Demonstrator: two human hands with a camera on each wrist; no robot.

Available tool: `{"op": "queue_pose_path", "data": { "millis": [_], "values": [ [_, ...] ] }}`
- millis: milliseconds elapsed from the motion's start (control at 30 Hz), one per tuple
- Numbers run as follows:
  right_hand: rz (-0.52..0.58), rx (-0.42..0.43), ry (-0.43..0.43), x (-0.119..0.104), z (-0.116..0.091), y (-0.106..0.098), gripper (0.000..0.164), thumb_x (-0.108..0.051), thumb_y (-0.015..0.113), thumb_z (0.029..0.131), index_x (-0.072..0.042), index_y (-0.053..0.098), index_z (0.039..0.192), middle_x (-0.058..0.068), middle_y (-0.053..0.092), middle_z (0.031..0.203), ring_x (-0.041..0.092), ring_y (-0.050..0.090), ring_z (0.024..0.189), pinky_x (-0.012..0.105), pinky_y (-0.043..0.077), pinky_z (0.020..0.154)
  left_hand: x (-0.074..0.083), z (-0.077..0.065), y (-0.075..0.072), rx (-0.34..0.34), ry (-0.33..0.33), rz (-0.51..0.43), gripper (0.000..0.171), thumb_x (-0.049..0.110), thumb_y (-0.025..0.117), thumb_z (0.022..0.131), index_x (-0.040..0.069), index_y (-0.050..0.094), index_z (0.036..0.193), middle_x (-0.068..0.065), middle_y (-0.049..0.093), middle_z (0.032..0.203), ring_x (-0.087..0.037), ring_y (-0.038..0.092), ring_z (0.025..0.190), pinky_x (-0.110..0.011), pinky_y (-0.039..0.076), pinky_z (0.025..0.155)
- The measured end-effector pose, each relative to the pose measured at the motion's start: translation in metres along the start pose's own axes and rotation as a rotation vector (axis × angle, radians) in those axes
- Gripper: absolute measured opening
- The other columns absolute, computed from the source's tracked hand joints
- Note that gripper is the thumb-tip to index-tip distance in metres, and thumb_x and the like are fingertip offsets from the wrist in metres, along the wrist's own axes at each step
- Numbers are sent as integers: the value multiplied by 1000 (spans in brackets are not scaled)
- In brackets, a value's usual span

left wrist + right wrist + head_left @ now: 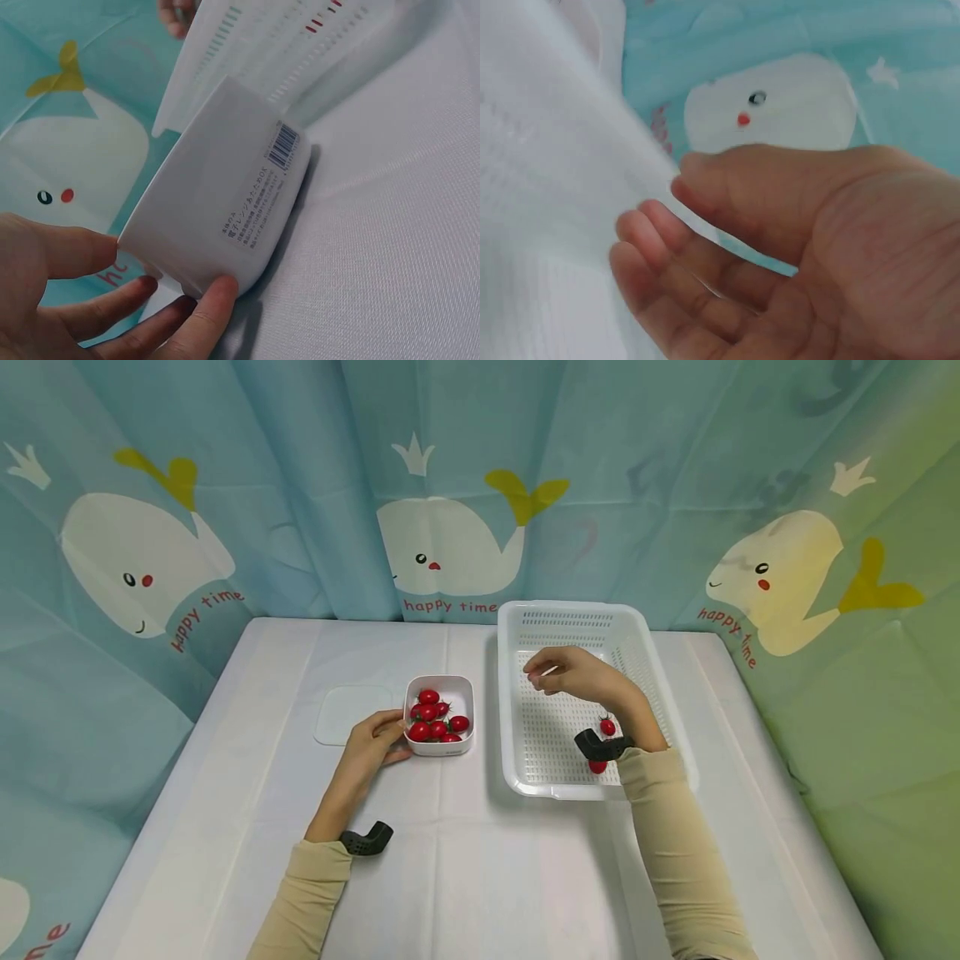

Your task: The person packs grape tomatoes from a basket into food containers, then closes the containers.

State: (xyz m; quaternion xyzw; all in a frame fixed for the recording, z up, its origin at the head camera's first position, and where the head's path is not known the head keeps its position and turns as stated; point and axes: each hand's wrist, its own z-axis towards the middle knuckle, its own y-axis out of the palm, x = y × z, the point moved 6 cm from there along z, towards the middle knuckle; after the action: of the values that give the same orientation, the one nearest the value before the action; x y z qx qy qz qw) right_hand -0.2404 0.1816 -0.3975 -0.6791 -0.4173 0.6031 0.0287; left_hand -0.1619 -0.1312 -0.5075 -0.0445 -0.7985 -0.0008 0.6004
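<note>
A small white box (462, 748) holding several cherry tomatoes (438, 728) stands left of the middle of the table. My left hand (372, 742) is at its left side, thumb and fingertips resting against the outer wall. In the left wrist view, the box's side (217, 180) carries a barcode label. Over the large white basket (507, 718) hangs my right hand (572, 675), its fingers loosely bent and nothing between them. Two tomatoes show in the basket: one (607, 727) near the right wrist, another (597, 767) partly behind the black wrist mount.
A flat translucent lid (351, 713) lies on the white tablecloth (480, 877), left of the box and behind my left hand. A blue-green curtain (300, 527) with printed whales closes off the back and sides of the table.
</note>
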Motion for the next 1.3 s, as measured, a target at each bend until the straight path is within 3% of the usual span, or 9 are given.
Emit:
{"op": "queue_pose_path", "data": {
  "millis": [233,467,700,1000,1100,1200,1300],
  "values": [
    [-26,90,126,31,-12,-25,39,-17,60,104,4,60,137,27,62,137,47,65,120,59,53,109,-3,-1,-1,-2,-1,5,45,15,51,110,-7,47,150,-29,54,146,-28,66,119,-29,66,90],
    [-112,188,226,52,-20,-44,49,-17,58,103,10,52,144,35,55,145,48,63,123,57,57,106,-2,-2,-1,-4,8,15,47,16,50,110,-7,45,151,-30,52,147,-33,64,124,-31,65,93],
    [-132,199,334,75,-20,-54,56,-17,57,103,13,45,149,38,47,150,49,53,136,61,48,115,-2,-2,0,-4,9,15,47,17,51,110,-6,46,151,-29,53,146,-31,65,123,-32,65,93],
    [-184,178,373,89,-15,-54,55,-17,57,102,15,47,146,36,45,153,46,48,139,60,44,120,-2,-1,-1,0,3,13,46,18,51,110,-4,48,151,-28,54,145,-28,66,119,-33,65,94],
    [-198,167,366,91,-13,-54,51,-13,54,102,15,50,144,35,48,151,44,52,132,57,49,116,-2,-1,-1,-1,2,14,46,18,51,111,-4,48,151,-28,54,145,-28,66,118,-33,65,94],
    [-215,162,357,91,-12,-53,48,-6,50,100,16,53,142,36,52,146,39,56,117,48,57,101,-1,-1,-1,-3,5,15,46,17,51,110,-4,47,151,-28,54,145,-28,66,119,-33,65,94],
    [-221,162,360,91,-11,-53,48,-1,47,96,15,55,140,35,55,143,34,55,107,38,56,88,-1,-1,-1,-2,9,15,46,17,51,110,-5,47,151,-28,54,145,-29,66,120,-33,65,94]
  ]
}}
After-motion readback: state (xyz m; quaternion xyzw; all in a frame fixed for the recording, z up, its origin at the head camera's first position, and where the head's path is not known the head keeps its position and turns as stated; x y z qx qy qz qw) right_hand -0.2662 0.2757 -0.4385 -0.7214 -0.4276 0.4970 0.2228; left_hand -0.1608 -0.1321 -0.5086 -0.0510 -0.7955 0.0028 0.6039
